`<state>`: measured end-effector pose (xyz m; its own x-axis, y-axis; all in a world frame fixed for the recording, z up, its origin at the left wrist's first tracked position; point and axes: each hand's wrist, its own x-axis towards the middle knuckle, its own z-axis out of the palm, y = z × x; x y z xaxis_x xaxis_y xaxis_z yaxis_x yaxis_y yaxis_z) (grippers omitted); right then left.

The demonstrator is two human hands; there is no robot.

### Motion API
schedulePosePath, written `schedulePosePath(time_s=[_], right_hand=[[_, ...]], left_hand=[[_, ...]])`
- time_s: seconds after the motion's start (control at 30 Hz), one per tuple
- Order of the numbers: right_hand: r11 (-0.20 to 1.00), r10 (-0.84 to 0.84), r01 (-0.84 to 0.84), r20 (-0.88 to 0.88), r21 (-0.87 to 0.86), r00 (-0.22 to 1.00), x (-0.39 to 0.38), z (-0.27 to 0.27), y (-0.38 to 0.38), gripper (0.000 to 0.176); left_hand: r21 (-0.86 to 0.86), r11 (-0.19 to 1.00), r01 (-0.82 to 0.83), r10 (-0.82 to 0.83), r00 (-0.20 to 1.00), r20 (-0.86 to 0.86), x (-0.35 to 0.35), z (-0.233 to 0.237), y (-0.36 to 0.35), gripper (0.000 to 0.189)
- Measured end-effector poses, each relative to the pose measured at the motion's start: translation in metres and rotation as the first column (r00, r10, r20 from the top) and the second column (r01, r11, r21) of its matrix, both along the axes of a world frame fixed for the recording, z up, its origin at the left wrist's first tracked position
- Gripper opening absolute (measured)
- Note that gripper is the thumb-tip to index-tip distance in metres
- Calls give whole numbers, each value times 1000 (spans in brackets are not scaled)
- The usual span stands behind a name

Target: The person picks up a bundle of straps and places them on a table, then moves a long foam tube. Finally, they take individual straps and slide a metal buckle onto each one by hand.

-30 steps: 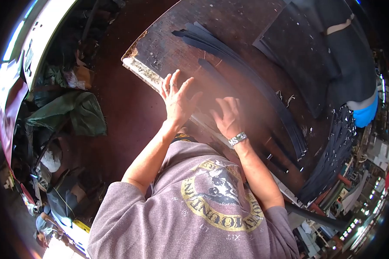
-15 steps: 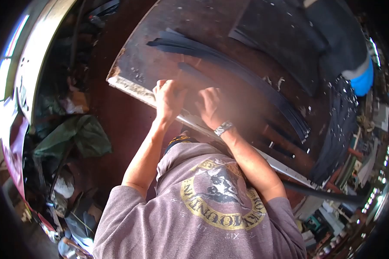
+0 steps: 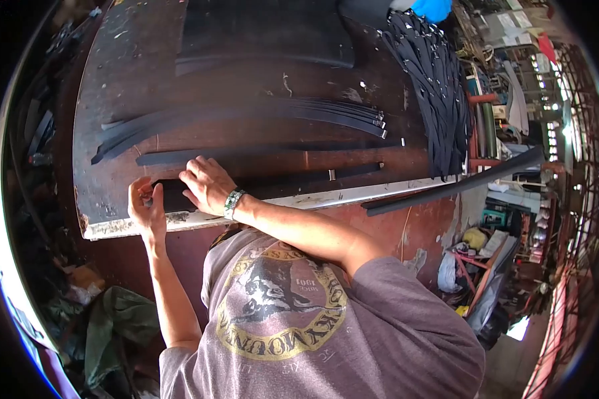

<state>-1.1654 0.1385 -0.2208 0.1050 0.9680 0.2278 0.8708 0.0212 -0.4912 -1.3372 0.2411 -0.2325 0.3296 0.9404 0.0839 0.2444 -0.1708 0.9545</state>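
Observation:
A black strap lies along the front of the dark table, with a small metal loop on it toward the right. My left hand is at its left end, thumb and fingers bent around the black material at the table's edge. Just to the right, my right hand, palm down with curled fingers, grips the same strap; its fingertips partly cover it. Behind both hands a second black strap stretches across the table. Farther back is a fanned bundle of black straps with metal ends.
The dark table has a worn pale front edge. A large black sheet lies at the back. Many straps are heaped at the right. A long dark strip juts past the right corner. Cluttered shelves stand beyond.
The head view has turned, so the table now lies more level. My hands have moved left along the front edge, and the strap with its metal loop is now plainly seen.

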Motion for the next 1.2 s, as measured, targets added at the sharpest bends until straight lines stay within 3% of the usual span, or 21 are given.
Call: schedulePosePath(time_s=[0.23,0.33,0.6,0.77,0.9,1.0,1.07,1.1,1.13,1.17,1.2], right_hand=[[999,-14,14,-13,38,1000,0,-1,0,26],[1000,-4,4,-6,17,1000,1,0,1,27],[1000,-1,1,-6,-16,1000,0,-4,2,31],[1000,10,-10,19,25,1000,2,-1,-1,35],[1000,8,-9,-72,-15,997,11,16,-19,38],[964,-107,146,-178,222,978,32,44,-75,30],[964,-225,257,-317,63,921,46,60,-134,20],[948,-260,302,-295,105,919,51,58,-165,17],[941,-339,326,-265,-92,903,53,56,-203,15],[828,-450,299,-244,-474,859,53,66,-239,23],[658,-483,289,-95,-695,871,47,72,-278,31]], left_hand=[[45,996,75,-76,997,18,0,9,-1,29],[-68,991,116,-109,989,102,-3,5,-2,32],[-37,989,141,-135,983,125,-2,1,0,28],[-5,990,140,-140,990,-7,-10,1,2,26],[20,988,155,-154,987,-42,-7,6,0,24],[45,984,171,-166,982,-90,-10,2,4,23],[-4,986,169,-168,981,-97,-6,0,5,23],[-23,988,151,-153,982,-112,-10,3,5,22],[-28,989,147,-150,976,-161,-7,14,3,23],[-45,988,149,-155,973,-172,-7,14,4,22],[-60,986,152,-161,970,-182,-7,12,6,21]])
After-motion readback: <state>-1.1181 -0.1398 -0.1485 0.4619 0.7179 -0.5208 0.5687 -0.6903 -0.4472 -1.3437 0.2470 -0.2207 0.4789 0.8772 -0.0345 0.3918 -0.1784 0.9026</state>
